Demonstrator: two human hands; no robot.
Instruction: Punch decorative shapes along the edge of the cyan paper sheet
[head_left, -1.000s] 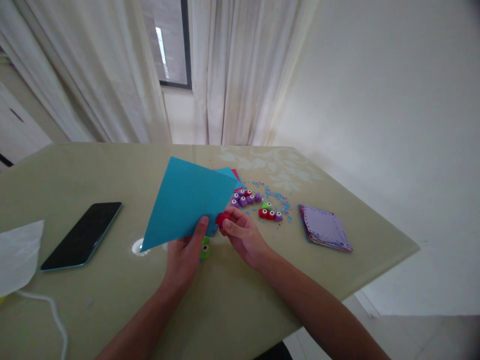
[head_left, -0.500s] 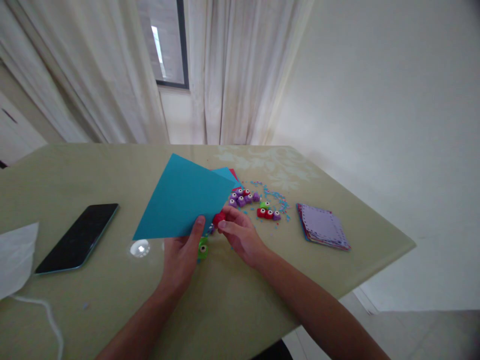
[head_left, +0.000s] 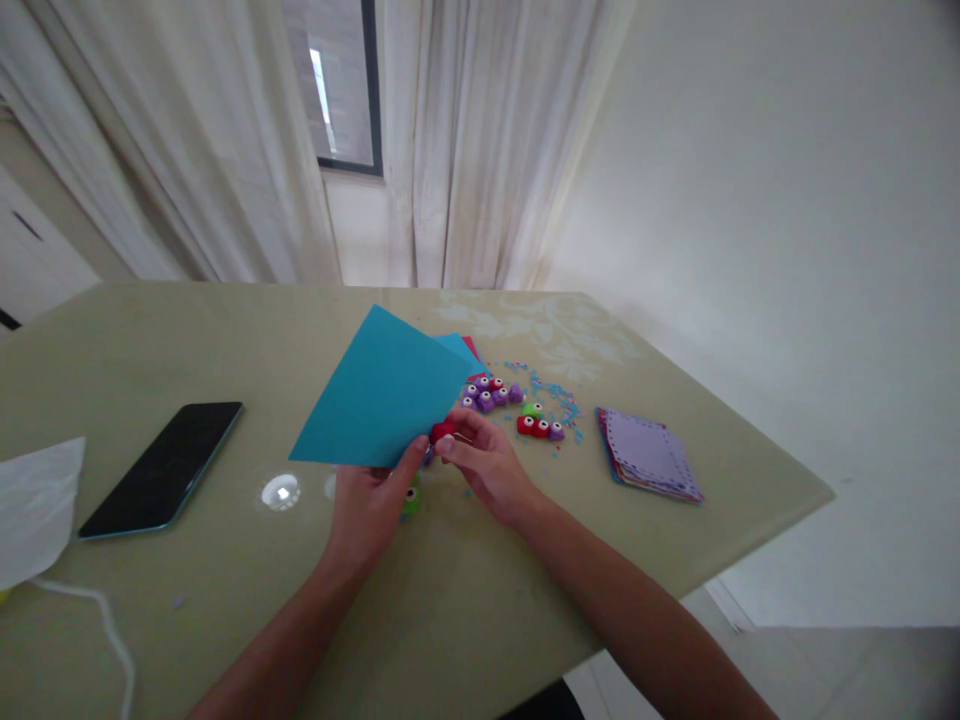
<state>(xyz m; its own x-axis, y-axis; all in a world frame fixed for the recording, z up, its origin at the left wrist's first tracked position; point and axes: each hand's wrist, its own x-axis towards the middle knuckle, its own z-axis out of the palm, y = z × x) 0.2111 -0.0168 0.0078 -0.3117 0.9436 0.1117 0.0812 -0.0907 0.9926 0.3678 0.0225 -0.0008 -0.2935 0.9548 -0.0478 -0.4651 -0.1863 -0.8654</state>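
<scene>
A sheet of blue paper (head_left: 382, 390) is pinched at its lower edge by my left hand (head_left: 366, 510), thumb on top, and held tilted above the table. My right hand (head_left: 489, 468) closes its fingers round a small red craft punch (head_left: 442, 432) at the paper's right edge. How far the paper sits in the punch is hidden by my fingers. Beneath my left hand, a green punch with an eye on it (head_left: 410, 500) partly shows. Just beyond my hands lie several purple and red punches (head_left: 486, 401) with eyes.
Blue and red paper (head_left: 459, 347) lies behind the held sheet. Paper bits (head_left: 559, 392) are scattered beyond a short row of punches (head_left: 533, 427). Edge-punched sheets (head_left: 651, 452) are stacked at right. A phone (head_left: 165, 468), white paper (head_left: 37, 510) and white cable (head_left: 109, 625) lie left.
The blue paper has shifted right and turned slightly, its left corner now higher. My left thumb has moved closer to the red punch. The right hand keeps its grip.
</scene>
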